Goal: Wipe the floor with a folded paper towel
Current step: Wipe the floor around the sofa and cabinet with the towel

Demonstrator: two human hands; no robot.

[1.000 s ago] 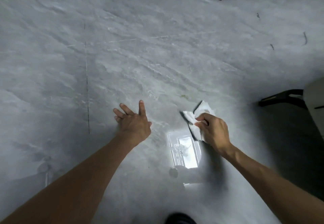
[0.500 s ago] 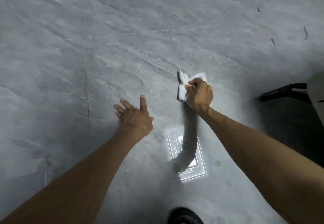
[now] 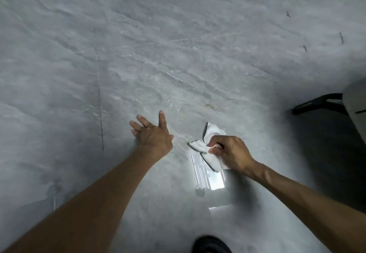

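Indoor room, glossy grey marble-look tile floor (image 3: pixel 178 54) — ceiling light reflection (image 3: pixel 208 175), black furniture leg (image 3: pixel 316 102) at right

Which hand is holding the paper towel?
The right hand grips the paper towel; the left hand lies flat on the floor, fingers spread.

The paper towel (image 3: pixel 213 132) is white and crumpled rather than neatly folded, its creased flaps spreading out flat against the floor (image 3: pixel 178 64). The right hand (image 3: pixel 230 151) grips its bunched middle. The floor is pale grey, glossy and marble-veined, with a small brownish mark (image 3: pixel 210 105) just beyond the towel.
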